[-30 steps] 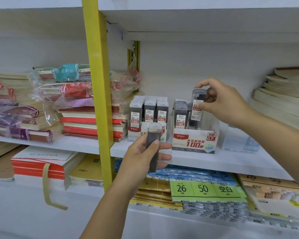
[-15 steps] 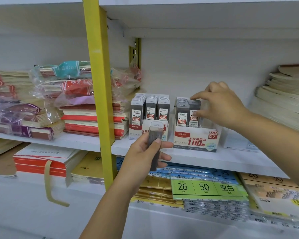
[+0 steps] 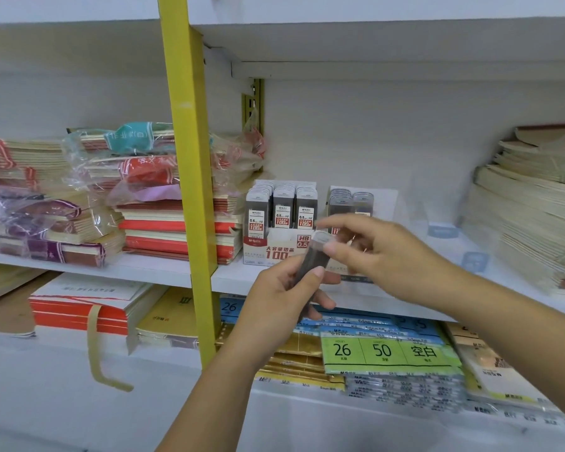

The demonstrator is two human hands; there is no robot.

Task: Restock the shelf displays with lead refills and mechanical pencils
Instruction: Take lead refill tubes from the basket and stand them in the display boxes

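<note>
Hands meeting in front of middle shelf (image 3: 163, 272). Left hand (image 3: 281, 305) wrapping around dark lead case (image 3: 310, 265), holding it tilted. Right hand (image 3: 382, 256) pinching clear cap end of same case with thumb and fingers. Two boxes standing on shelf behind: 0.5 box (image 3: 274, 246) full of cases, other box (image 3: 356, 207) partly hiding behind right hand.

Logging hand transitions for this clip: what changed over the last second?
The right hand let go of the refill case it seated in the 0.7 display box and came back to pinch the top of the lead refill case. The left hand still holds that case.
</note>
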